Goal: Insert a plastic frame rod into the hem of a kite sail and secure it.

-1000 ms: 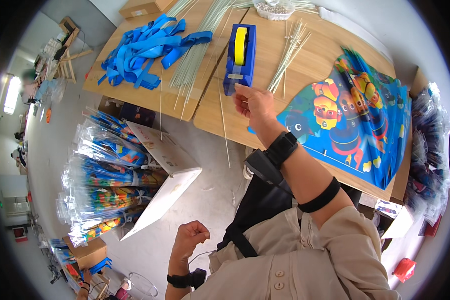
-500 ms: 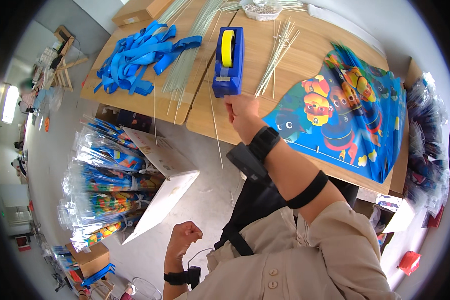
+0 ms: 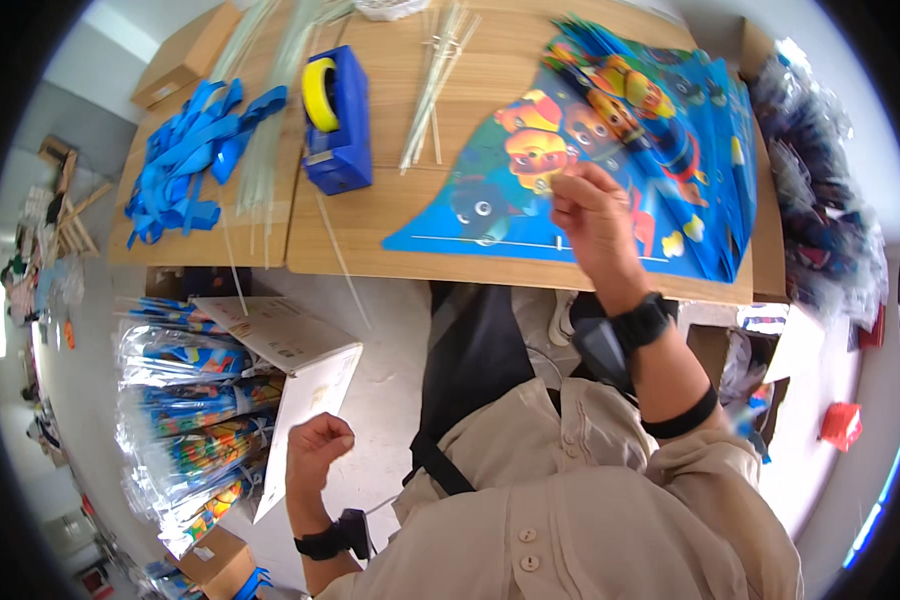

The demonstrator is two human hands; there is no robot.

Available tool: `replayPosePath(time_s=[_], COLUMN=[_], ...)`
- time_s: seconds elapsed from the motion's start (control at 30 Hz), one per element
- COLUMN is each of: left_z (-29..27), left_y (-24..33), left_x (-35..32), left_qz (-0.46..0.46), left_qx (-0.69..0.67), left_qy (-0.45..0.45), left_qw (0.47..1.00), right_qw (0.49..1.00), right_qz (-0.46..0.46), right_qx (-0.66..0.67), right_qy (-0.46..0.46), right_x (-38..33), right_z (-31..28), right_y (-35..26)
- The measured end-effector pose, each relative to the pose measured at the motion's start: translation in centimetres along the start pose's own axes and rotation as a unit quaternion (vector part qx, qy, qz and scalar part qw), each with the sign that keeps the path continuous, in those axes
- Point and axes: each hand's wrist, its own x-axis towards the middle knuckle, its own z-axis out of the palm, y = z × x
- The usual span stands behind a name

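Ribbons [image 3: 195, 155] lie left on the desk [image 3: 385, 205], the left hand [image 3: 315, 450] loosely curled before its edge. Next come the dispenser [image 3: 356, 130] and sticks [image 3: 432, 92], then the right hand [image 3: 598, 225], pinched, on what I cannot tell, over the printed sheet [image 3: 585, 130].

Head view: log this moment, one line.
right hand: pinched over printed blue sheeting, contents unclear | left hand: curled, away from table | tape dispenser: on table

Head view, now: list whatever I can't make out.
In the head view:
Right hand: whether it pinches anything; motion blur.
Left hand: its palm; hidden by its curled pose.
White container: its far part; cut off by the upper edge.
Pale rods at left: their far ends; same edge.
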Motion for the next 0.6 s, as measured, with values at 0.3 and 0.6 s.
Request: replayPosePath(time_s=[0.3, 0.6], left_z=[5.1, 8.5], left_y=[9.4, 12.8], left_x=[7.7, 13.3], left_qz=[0.199, 0.199], left_qx=[0.267, 0.354], left_qy=[-0.110, -0.110], left_qw=[0.936, 0.907], right_qw=[0.974, 0.906], right_qz=[0.008, -0.095], right_qx=[-0.126, -0.326], right_qy=[0.186, 0.254], right_x=[-9.1, -9.2], right_z=[-14.6, -17.5], right_y=[-4.6, -3.5])
